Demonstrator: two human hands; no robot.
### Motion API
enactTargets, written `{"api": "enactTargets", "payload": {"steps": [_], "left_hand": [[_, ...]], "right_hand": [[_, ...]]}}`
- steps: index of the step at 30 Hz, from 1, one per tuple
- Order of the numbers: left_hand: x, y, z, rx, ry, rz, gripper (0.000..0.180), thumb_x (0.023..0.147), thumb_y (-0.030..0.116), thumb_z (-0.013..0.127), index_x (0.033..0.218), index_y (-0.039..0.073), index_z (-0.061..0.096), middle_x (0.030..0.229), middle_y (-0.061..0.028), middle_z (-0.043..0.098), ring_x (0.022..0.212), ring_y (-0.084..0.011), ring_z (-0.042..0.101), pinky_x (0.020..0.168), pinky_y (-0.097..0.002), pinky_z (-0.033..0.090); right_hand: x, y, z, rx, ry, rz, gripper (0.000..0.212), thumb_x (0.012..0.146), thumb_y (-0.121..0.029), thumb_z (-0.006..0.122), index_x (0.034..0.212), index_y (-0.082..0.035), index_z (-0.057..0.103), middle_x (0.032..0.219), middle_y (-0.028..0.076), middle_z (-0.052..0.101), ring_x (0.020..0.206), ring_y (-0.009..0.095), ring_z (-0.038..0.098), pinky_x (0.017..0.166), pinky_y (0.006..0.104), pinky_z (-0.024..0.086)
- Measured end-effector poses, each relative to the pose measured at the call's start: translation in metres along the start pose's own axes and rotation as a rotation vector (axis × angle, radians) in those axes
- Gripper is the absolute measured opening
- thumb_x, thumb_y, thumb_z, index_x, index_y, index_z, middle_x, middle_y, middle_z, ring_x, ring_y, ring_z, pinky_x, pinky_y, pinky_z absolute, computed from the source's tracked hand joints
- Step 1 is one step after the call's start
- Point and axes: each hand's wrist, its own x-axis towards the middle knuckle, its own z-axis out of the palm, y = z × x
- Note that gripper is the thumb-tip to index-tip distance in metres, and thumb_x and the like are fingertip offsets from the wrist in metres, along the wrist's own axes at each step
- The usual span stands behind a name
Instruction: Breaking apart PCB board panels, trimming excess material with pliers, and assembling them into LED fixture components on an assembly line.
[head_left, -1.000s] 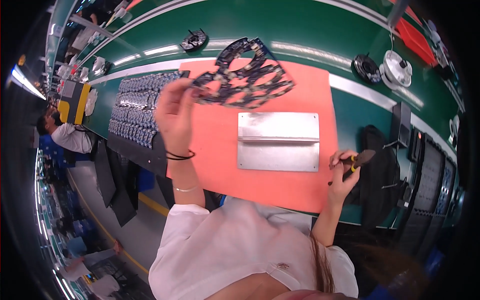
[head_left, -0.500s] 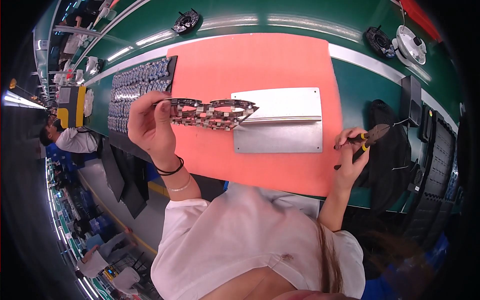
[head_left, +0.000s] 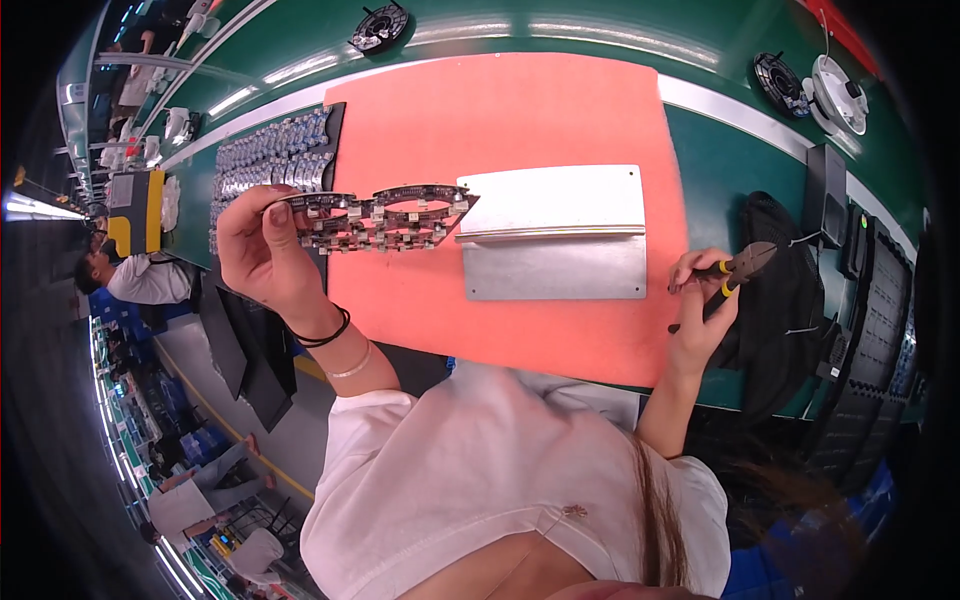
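My left hand [head_left: 262, 250] pinches one end of a panel of circuit boards [head_left: 385, 215], with cut-outs and small components along its strips. The panel is held up over the pink mat [head_left: 420, 310], its free end by the left edge of a silver metal plate [head_left: 555, 270]. Across that plate runs a raised ridge with a thin slot line. At the mat's right edge, my right hand [head_left: 697, 325] is closed around the handles of black-and-yellow diagonal cutters [head_left: 745, 265], whose jaws point up and right, away from the panel.
On the left, a dark tray [head_left: 325, 165] carries rows of small circuit boards. A black bag [head_left: 765, 310] and black trays [head_left: 870, 320] lie at the right. Along the back are a black reel-like part [head_left: 380, 28] and a white round housing [head_left: 838, 95]. A person [head_left: 145, 275] sits far left.
My left hand has shifted left with the board panel, drawing its tip back from over the metal plate. The right hand with the cutters has barely moved.
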Motion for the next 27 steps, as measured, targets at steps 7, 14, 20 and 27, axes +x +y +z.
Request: {"api": "enactTargets", "payload": {"steps": [7,14,20,27], "left_hand": [[-0.001,-0.001,0.003,0.003,0.002,0.014,0.019,0.095,0.013,0.066,0.099,-0.004,0.060,0.083,-0.0121,0.065,0.064,-0.0106,0.056,0.059,-0.0204,0.046],[-0.002,0.009,0.014,-0.081,-0.063,0.039,0.019,0.094,0.010,0.066,0.098,-0.007,0.059,0.084,-0.0149,0.065,0.065,-0.0140,0.058,0.059,-0.0219,0.047],[0.017,0.053,0.065,0.129,-0.421,0.230,0.018,0.074,-0.003,0.077,0.089,-0.004,0.066,0.075,-0.0105,0.066,0.062,-0.0191,0.061,0.053,-0.0263,0.045],[0.015,0.073,0.128,0.310,-0.777,0.363,0.018,0.073,0.009,0.079,0.087,0.006,0.069,0.064,-0.0062,0.060,0.057,-0.0209,0.059,0.050,-0.0313,0.044]], "right_hand": [[0.000,-0.001,0.001,0.002,0.006,0.003,0.026,0.087,0.015,0.042,0.106,-0.001,0.048,0.087,0.008,0.052,0.076,0.010,0.049,0.069,0.0233,0.041],[0.000,-0.002,0.000,-0.016,0.004,-0.008,0.027,0.086,0.015,0.042,0.106,-0.001,0.048,0.087,0.007,0.052,0.076,0.010,0.049,0.069,0.0232,0.041],[0.000,-0.002,0.001,-0.037,0.005,0.001,0.027,0.085,0.016,0.042,0.104,-0.001,0.049,0.088,0.007,0.053,0.076,0.010,0.049,0.069,0.0225,0.041],[-0.001,-0.005,0.001,-0.083,0.042,0.003,0.027,0.085,0.016,0.041,0.104,-0.001,0.051,0.087,0.005,0.054,0.076,0.009,0.050,0.068,0.0211,0.040]]}}
